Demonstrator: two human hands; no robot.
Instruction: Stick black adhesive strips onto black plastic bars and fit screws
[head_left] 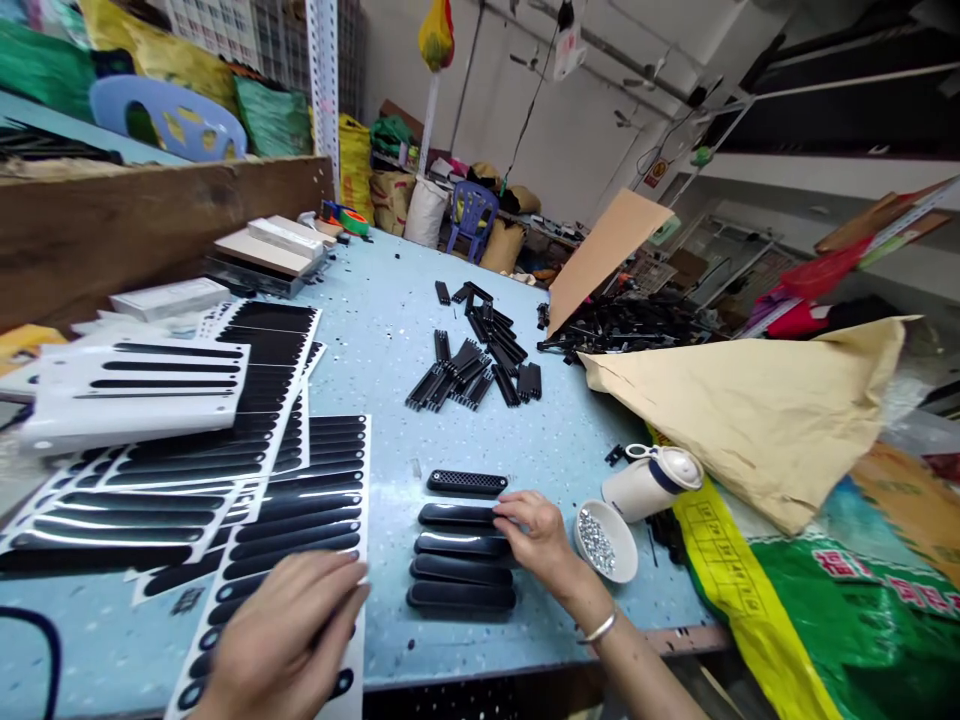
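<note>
My left hand (289,630) is over a white sheet of long black rounded stickers (296,515), its fingers and thumb drawn together. What lies between its fingertips, if anything, is hidden. At the right end of a glossy black plastic bar (456,515), my right hand (536,535) closes its thumb and fingers. Several similar glossy bars (461,597) lie in a row below it, near the table's front edge. Above the row rests one black bar with a perforated top (467,483). A bracelet circles my right wrist.
A white bowl of small shiny metal parts (598,543) and a white lidded cup (652,482) stand at the right. Loose black pieces (472,365) lie mid-table. More sticker sheets (187,440) overlap at the left. Brown paper (757,410) covers the right side.
</note>
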